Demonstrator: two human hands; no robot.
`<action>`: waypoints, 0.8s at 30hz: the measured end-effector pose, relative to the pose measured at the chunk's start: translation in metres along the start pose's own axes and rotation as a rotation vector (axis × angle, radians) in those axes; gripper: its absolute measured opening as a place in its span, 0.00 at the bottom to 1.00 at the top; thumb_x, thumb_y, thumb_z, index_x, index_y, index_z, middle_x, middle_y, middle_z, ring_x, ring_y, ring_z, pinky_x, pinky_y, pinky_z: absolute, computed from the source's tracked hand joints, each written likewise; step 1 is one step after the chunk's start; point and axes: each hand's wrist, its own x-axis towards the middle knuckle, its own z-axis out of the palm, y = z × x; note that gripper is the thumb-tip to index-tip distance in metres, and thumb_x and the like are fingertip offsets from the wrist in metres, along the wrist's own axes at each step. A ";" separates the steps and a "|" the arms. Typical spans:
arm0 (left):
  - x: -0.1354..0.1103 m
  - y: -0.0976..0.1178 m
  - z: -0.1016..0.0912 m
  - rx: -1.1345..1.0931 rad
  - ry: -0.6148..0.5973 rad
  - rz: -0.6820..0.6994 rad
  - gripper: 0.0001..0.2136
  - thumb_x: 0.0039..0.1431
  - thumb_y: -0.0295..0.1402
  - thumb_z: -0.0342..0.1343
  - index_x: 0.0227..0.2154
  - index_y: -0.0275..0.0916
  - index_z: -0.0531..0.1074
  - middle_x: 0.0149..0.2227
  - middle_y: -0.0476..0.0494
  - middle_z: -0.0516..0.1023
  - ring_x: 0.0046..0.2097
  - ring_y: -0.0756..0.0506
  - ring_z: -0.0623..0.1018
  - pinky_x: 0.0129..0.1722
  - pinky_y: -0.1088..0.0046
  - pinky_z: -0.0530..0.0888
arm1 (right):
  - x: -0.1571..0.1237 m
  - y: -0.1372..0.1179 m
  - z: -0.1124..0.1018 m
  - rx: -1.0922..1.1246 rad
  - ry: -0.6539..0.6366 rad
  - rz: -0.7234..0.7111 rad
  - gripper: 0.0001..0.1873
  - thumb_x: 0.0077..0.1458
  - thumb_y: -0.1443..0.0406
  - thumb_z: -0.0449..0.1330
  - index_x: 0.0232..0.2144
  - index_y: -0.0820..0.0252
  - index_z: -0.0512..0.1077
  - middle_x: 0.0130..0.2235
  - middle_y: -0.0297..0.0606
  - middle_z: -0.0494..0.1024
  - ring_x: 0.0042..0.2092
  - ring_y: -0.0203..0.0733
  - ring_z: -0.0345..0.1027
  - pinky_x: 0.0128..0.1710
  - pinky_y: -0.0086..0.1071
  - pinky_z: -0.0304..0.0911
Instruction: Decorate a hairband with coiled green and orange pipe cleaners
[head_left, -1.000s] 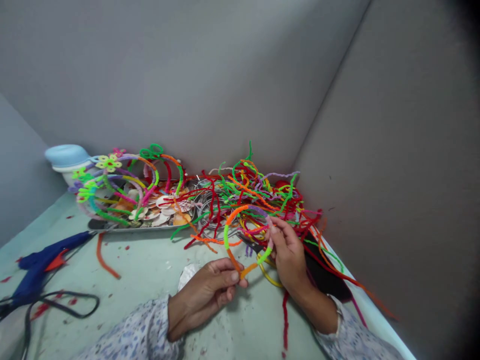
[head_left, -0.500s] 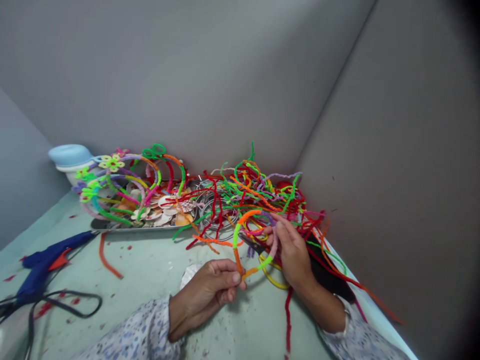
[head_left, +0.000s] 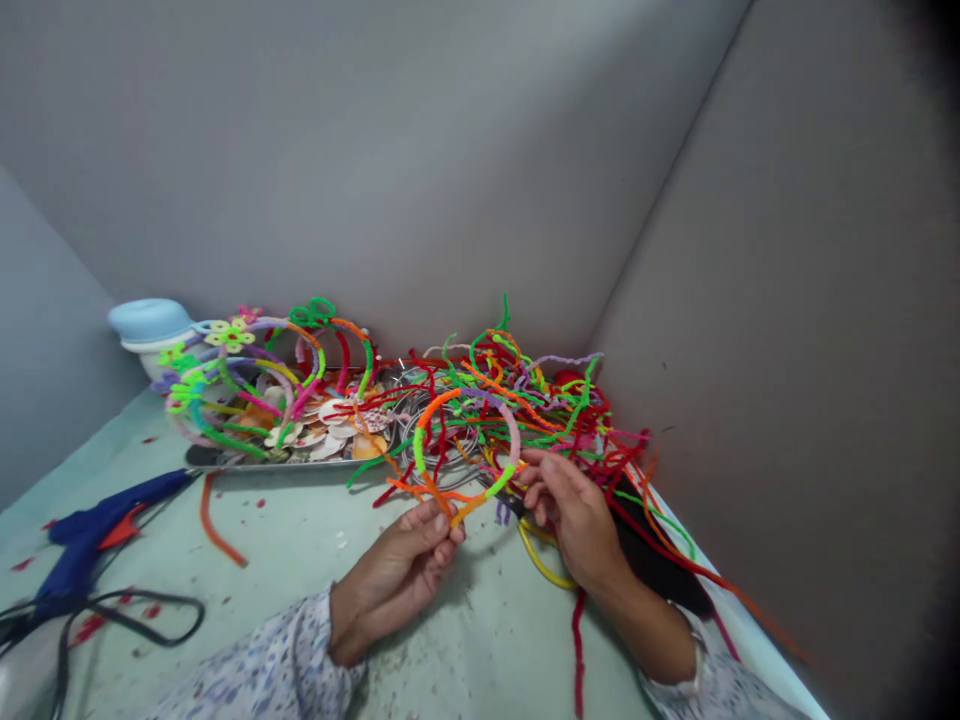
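My left hand [head_left: 409, 570] pinches the two lower ends of a pipe-cleaner hoop [head_left: 420, 440] between thumb and fingers. The hoop stands upright, banded in orange, lime green, purple and pale pink. Just right of its rim is my right hand [head_left: 574, 520], its fingers loosely bent and apart, with nothing seen in them; fingertips come close to the green band. Partly under that hand lie scissors [head_left: 541, 562] with yellow handles. Behind the hoop spreads a tangled heap of coloured pipe cleaners [head_left: 540, 390], along with coils of silver wire [head_left: 409, 405].
A metal tray [head_left: 300, 464] of shells carries several finished pipe-cleaner headbands [head_left: 319, 360] with flowers. Behind it stands a blue-lidded container [head_left: 152, 322]. A blue glue gun [head_left: 112, 515] with its black cord [head_left: 176, 600] lies left, near an orange pipe cleaner [head_left: 217, 528]. Grey walls close in behind and right.
The hoop has moved left and up with my left hand and turned to face me more fully. My right hand has let go of its right side.
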 end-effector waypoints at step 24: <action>0.002 0.022 0.007 0.037 -0.035 0.067 0.21 0.62 0.43 0.44 0.38 0.28 0.72 0.30 0.38 0.75 0.28 0.51 0.75 0.27 0.80 0.70 | -0.011 -0.028 -0.002 0.139 -0.504 0.392 0.11 0.52 0.59 0.59 0.28 0.63 0.70 0.19 0.30 0.70 0.19 0.29 0.62 0.18 0.21 0.54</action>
